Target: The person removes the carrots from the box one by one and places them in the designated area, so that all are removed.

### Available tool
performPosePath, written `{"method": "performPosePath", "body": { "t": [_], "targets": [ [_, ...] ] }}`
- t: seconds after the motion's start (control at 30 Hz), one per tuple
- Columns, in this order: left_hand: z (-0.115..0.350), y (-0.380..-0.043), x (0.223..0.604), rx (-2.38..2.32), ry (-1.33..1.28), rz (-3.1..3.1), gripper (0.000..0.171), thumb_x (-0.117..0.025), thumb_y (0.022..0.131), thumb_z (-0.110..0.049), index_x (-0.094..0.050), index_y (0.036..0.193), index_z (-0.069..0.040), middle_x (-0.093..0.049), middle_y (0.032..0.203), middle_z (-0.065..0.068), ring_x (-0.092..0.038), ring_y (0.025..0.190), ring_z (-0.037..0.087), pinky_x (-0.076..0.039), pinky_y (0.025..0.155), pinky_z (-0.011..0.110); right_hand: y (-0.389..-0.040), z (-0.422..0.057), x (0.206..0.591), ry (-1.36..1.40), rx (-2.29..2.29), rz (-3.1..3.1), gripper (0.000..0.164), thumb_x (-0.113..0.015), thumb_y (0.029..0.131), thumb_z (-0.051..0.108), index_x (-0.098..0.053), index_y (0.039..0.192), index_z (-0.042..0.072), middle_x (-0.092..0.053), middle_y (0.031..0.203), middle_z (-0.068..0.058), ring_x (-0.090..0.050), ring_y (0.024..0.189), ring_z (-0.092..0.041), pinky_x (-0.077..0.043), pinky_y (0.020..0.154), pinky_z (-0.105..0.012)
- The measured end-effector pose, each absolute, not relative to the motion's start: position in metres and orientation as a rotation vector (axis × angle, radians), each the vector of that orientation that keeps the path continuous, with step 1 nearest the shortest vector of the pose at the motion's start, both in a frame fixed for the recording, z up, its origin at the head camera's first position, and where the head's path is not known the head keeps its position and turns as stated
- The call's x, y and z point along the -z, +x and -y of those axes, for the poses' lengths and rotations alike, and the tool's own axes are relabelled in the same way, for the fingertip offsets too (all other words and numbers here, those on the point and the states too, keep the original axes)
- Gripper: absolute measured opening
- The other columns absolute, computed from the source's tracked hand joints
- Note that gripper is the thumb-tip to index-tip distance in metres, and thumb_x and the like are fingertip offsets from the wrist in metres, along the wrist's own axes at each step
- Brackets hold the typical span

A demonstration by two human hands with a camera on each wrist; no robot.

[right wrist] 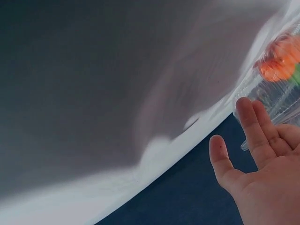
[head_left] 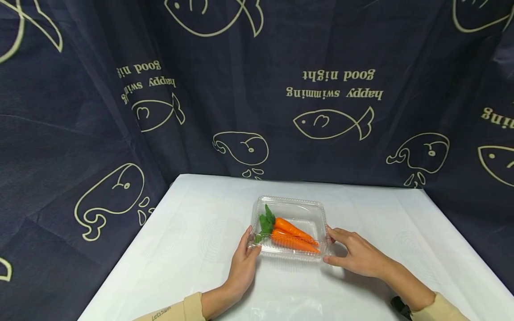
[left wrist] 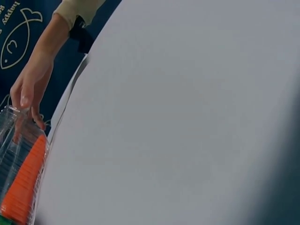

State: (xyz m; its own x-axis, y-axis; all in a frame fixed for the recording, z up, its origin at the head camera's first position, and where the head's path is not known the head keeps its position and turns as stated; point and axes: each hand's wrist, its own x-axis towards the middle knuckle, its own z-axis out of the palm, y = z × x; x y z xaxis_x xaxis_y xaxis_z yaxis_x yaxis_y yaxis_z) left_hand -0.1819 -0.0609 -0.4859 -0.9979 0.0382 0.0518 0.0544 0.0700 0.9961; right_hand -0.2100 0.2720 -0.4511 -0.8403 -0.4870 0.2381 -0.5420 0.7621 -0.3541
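Note:
A clear plastic food box (head_left: 305, 209) with a ribbed rim is held between both hands over the white table. Inside lie two orange carrots (head_left: 295, 243) with green leafy tops (head_left: 265, 225) toward the left. My left hand (head_left: 242, 265) grips the box's left side, thumb near its front corner. On the opposite side, my right hand (head_left: 357, 254) holds the edge between thumb and fingers. In the left wrist view, the right thumb is on the box beside a carrot (left wrist: 26, 183). The right wrist view shows the little finger standing apart from the box.
A white-covered table (head_left: 192, 214) extends around the box. Behind and beside it hangs a dark blue curtain (head_left: 241, 89) with fish and whale drawings. A small black object (head_left: 399, 306) is by the right wrist.

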Motion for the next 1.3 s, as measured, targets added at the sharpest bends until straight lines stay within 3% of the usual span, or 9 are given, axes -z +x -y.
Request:
{"method": "performPosePath", "body": {
  "t": [0.27,0.5,0.7,0.8,0.93,1.1,1.3],
  "targets": [
    [0.060,-0.180,0.488,2.058,-0.060,2.307,0.059,-0.049,0.105,-0.019,-0.027,0.160,-0.019,-0.029,0.164,0.012,-0.027,0.151,0.032,-0.020,0.122,0.050,-0.210,-0.271,0.450,0.849,-0.616,2.805,0.086,-0.072,0.087,0.057,-0.049,0.147,0.000,-0.064,0.110,0.015,-0.061,0.099,-0.007,-0.053,0.085,-0.034],
    [0.066,-0.184,0.489,1.912,-0.068,2.343,0.045,-0.043,0.109,-0.019,-0.042,0.154,-0.014,-0.047,0.153,0.014,-0.054,0.129,0.029,-0.048,0.104,0.040,-0.208,-0.271,0.449,0.827,-0.603,2.831,0.089,-0.072,0.086,0.059,-0.049,0.147,0.000,-0.066,0.115,0.010,-0.062,0.101,-0.008,-0.054,0.087,-0.039],
    [0.071,-0.189,0.488,1.974,-0.154,2.315,0.050,-0.050,0.105,-0.017,-0.040,0.154,-0.014,-0.046,0.153,0.018,-0.043,0.143,0.030,-0.037,0.114,0.039,-0.206,-0.270,0.448,0.805,-0.706,2.867,0.089,-0.073,0.087,0.054,-0.042,0.151,-0.001,-0.063,0.116,0.009,-0.060,0.103,-0.011,-0.052,0.086,-0.037],
    [0.073,-0.192,0.486,1.938,-0.166,2.341,0.049,-0.054,0.103,-0.016,-0.043,0.151,-0.015,-0.056,0.142,0.019,-0.055,0.132,0.030,-0.046,0.108,0.040,-0.204,-0.267,0.447,0.774,-0.827,2.883,0.090,-0.074,0.089,0.048,-0.036,0.154,-0.002,-0.061,0.122,0.004,-0.058,0.107,-0.012,-0.051,0.089,-0.040],
    [0.073,-0.193,0.485,1.905,-0.158,2.386,0.051,-0.059,0.100,-0.018,-0.044,0.149,-0.017,-0.059,0.136,0.013,-0.059,0.122,0.026,-0.051,0.098,0.038,-0.200,-0.262,0.448,0.699,-0.936,2.882,0.091,-0.076,0.088,0.045,-0.033,0.155,0.000,-0.059,0.135,-0.005,-0.057,0.110,-0.012,-0.051,0.092,-0.043],
    [0.071,-0.193,0.483,1.924,-0.162,2.403,0.056,-0.063,0.099,-0.022,-0.040,0.150,-0.017,-0.056,0.138,0.013,-0.057,0.126,0.028,-0.049,0.098,0.041,-0.197,-0.253,0.448,0.596,-1.074,2.888,0.097,-0.079,0.086,0.042,-0.028,0.157,0.001,-0.057,0.135,-0.009,-0.057,0.108,-0.017,-0.051,0.082,-0.032],
    [0.072,-0.195,0.482,1.920,-0.181,2.422,0.058,-0.061,0.099,-0.021,-0.038,0.152,-0.018,-0.052,0.148,0.014,-0.054,0.132,0.031,-0.046,0.103,0.048,-0.194,-0.246,0.448,0.478,-1.176,2.918,0.106,-0.081,0.083,0.042,-0.020,0.160,0.003,-0.051,0.143,-0.015,-0.054,0.112,-0.022,-0.050,0.090,-0.040]
  ]
}}
